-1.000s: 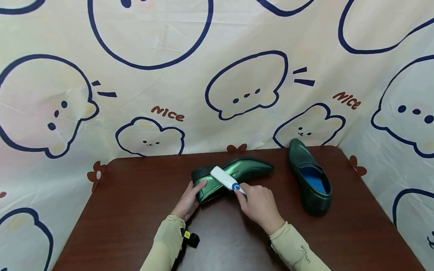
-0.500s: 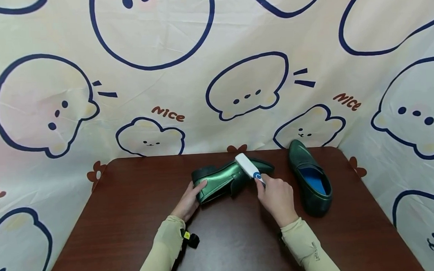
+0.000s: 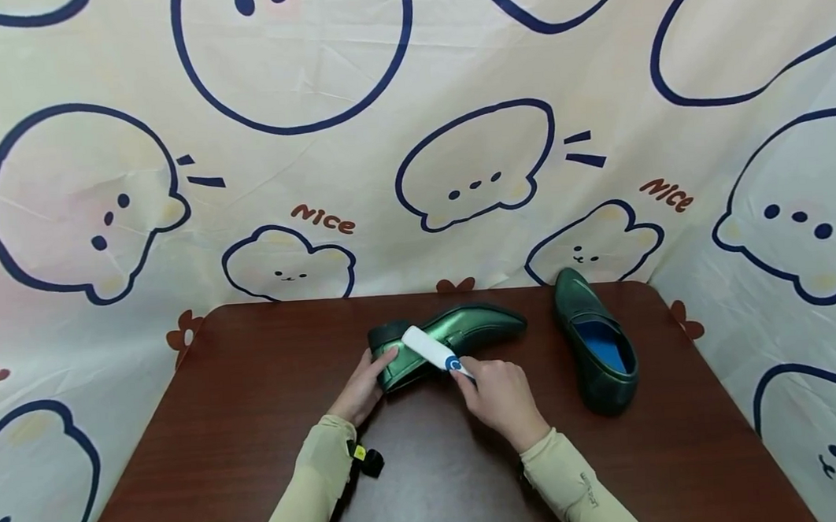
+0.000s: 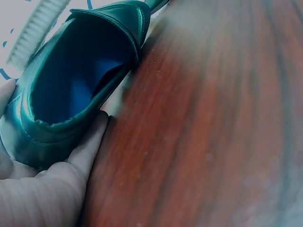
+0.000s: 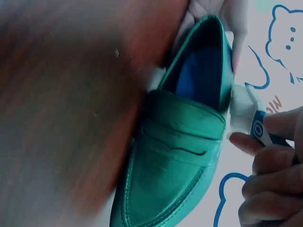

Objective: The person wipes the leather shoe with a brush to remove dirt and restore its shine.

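Note:
A shiny green loafer [image 3: 474, 327] lies on its side on the table, toe to the right. My left hand [image 3: 359, 390] grips it round the heel, the thumb on the upper side. In my right hand [image 3: 501, 394] is a white brush [image 3: 426, 346] with a blue handle end, held across the loafer's side near the heel. The left wrist view shows the bristles of the brush [image 4: 35, 38] against the loafer's outer side. Seen from the right wrist, the loafer [image 5: 177, 156] has a blue insole, and my right fingers [image 5: 272, 179] curl round the brush handle.
A second green loafer [image 3: 596, 346] with a blue insole stands upright at the right of the brown wooden table [image 3: 256, 427]. Behind the table hangs a pale cloth [image 3: 356, 169] printed with cartoon animals. A small black device sits at my left wrist.
The brush in my right hand has gone right toward the loafer's toe, then back left toward the heel. My left hand and both loafers have stayed in place.

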`<state>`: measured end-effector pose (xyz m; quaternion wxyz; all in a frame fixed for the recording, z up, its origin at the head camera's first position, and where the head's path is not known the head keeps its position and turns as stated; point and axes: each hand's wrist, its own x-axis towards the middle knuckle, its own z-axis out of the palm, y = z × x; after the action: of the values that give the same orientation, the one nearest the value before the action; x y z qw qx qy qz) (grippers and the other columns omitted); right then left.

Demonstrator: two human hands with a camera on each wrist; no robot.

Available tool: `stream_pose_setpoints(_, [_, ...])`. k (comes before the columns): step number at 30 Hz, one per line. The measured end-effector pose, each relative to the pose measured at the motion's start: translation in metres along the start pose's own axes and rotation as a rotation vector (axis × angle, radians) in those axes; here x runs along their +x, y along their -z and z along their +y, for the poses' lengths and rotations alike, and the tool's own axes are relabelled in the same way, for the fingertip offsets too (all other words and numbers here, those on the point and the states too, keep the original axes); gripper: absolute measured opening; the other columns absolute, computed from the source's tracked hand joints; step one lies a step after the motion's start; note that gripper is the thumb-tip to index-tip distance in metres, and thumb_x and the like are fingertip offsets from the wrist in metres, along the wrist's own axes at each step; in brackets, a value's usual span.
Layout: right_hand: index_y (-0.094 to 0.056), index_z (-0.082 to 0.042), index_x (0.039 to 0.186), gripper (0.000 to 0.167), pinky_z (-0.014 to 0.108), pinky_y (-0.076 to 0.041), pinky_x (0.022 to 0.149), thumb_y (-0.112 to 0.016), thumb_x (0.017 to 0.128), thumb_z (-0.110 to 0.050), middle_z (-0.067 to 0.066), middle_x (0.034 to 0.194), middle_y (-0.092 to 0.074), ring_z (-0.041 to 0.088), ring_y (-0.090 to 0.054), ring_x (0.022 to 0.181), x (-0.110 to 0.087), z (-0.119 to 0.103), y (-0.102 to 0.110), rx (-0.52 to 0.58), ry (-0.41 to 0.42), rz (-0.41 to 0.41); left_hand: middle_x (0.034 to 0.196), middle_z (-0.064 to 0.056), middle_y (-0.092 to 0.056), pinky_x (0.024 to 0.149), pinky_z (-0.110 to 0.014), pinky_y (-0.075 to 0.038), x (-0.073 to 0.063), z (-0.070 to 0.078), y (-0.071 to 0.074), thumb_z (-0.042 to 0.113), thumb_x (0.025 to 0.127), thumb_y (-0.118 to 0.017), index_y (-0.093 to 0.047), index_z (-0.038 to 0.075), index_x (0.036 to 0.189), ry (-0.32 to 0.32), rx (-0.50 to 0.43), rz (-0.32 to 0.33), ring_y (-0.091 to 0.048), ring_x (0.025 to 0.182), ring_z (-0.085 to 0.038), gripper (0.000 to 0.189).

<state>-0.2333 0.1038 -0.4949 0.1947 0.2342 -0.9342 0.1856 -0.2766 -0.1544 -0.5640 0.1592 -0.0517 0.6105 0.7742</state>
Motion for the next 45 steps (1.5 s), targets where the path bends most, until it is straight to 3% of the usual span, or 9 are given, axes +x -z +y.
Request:
stream_pose_setpoints(6, [-0.069,-0.011,0.088,0.016,0.033,-0.034,0.041,-0.073,0.097,-0.024,0.0,0.058,-0.054,0.017,-0.045,0.046,-0.001,0.015,0.008,-0.077,-0.161,0.065,0.157,-0.015,-0.04,0.117,-0.045,-0.036,0.0,0.0,-0.001,0.049,0.101,-0.063,-0.005,0.018,0.165,0.001,0.001,-0.03,-0.048,0.137,-0.025,0.092])
stream_pose_setpoints(10, [-0.075,-0.006,0.102,0.019,0.034,-0.039,0.044,-0.073,0.097,-0.025,0.009,0.066,-0.065,0.02,-0.049,0.049,0.0,0.028,0.014,-0.098,-0.266,0.069,0.158,-0.015,-0.038,0.118,-0.045,-0.035,0.001,0.0,0.0,0.05,0.102,-0.062,-0.003,0.018,0.166,0.001,0.005,-0.041,-0.046,0.139,-0.026,0.092])
stream_pose_setpoints(13, [-0.075,-0.004,0.109,0.025,0.032,-0.04,0.045,-0.071,0.099,-0.026,0.011,0.071,-0.069,0.019,-0.05,0.05,0.001,0.031,0.014,-0.089,-0.278,0.043,0.155,-0.015,-0.042,0.114,-0.042,-0.038,0.002,0.001,0.001,0.048,0.102,-0.061,-0.009,0.018,0.165,0.004,-0.005,-0.026,-0.051,0.133,-0.023,0.087])
stream_pose_setpoints(17, [-0.072,-0.005,0.103,0.022,0.031,-0.036,0.043,-0.069,0.1,-0.026,0.009,0.067,-0.065,0.018,-0.047,0.048,0.002,0.028,0.015,-0.093,-0.272,0.02,0.152,-0.015,-0.044,0.111,-0.041,-0.041,0.002,0.002,0.001,0.049,0.103,-0.06,-0.008,0.016,0.165,0.011,0.005,-0.006,-0.055,0.127,-0.02,0.088])
stream_pose_setpoints(23, [-0.066,-0.002,0.1,0.023,0.032,-0.035,0.041,-0.068,0.101,-0.025,0.007,0.062,-0.057,0.018,-0.045,0.045,0.004,0.021,0.01,-0.1,-0.275,-0.017,0.152,-0.02,-0.044,0.113,-0.049,-0.042,0.004,0.008,-0.002,0.065,0.097,-0.06,-0.014,0.012,0.164,0.046,0.048,0.05,-0.053,0.132,-0.031,0.097])
stream_pose_setpoints(28, [-0.058,0.0,0.104,0.024,0.032,-0.036,0.044,-0.061,0.105,-0.023,0.006,0.062,-0.051,0.019,-0.046,0.046,0.009,0.013,0.002,0.007,-0.329,-0.078,0.149,-0.017,-0.047,0.107,-0.046,-0.046,0.006,0.01,-0.007,0.072,0.09,-0.064,-0.022,0.011,0.161,0.066,0.116,0.113,-0.055,0.128,-0.03,0.102])
stream_pose_setpoints(34, [-0.056,-0.001,0.108,0.024,0.034,-0.037,0.043,-0.059,0.106,-0.025,0.008,0.066,-0.056,0.02,-0.05,0.047,0.016,0.009,-0.008,0.062,-0.332,-0.12,0.142,-0.016,-0.053,0.104,-0.044,-0.047,0.01,0.01,-0.011,0.074,0.09,-0.062,-0.031,0.01,0.157,0.042,0.078,0.121,-0.059,0.121,-0.027,0.098])
stream_pose_setpoints(39, [-0.058,0.0,0.113,0.027,0.037,-0.041,0.042,-0.06,0.105,-0.026,0.014,0.072,-0.063,0.024,-0.055,0.049,0.017,0.019,-0.008,0.025,-0.36,-0.11,0.146,-0.016,-0.05,0.111,-0.049,-0.043,0.01,0.011,-0.011,0.075,0.09,-0.061,-0.029,0.01,0.158,0.053,0.084,0.12,-0.055,0.128,-0.03,0.1])
stream_pose_setpoints(45, [-0.057,0.002,0.111,0.027,0.045,-0.047,0.046,-0.057,0.106,-0.024,0.018,0.072,-0.064,0.031,-0.059,0.053,0.006,0.047,-0.006,-0.035,-0.477,-0.069,0.155,-0.018,-0.041,0.119,-0.056,-0.035,0.01,0.01,-0.009,0.074,0.091,-0.059,-0.02,0.008,0.163,0.06,0.087,0.109,-0.047,0.139,-0.035,0.105])
